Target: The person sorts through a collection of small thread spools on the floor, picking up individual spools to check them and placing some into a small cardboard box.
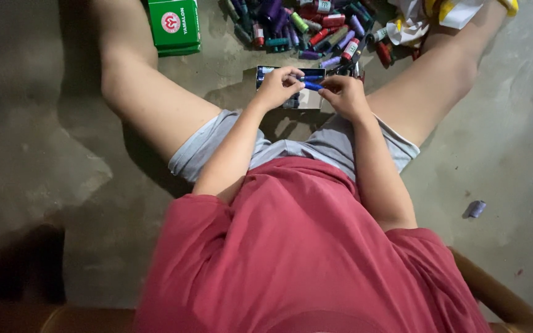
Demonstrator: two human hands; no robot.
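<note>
I sit on the floor with legs spread, wearing a red shirt and grey shorts. My left hand (277, 85) and my right hand (343, 94) meet over a small open box (261, 75) that lies on the concrete between my knees. Both pinch a blue thread spool (311, 84) held level just above the box. The box's inside is mostly hidden by my fingers.
A heap of coloured thread spools (316, 28) lies beyond the box. A green carton (174, 24) stands at the far left, crumpled paper (408, 28) at the far right. One stray spool (477, 209) lies on the floor to my right.
</note>
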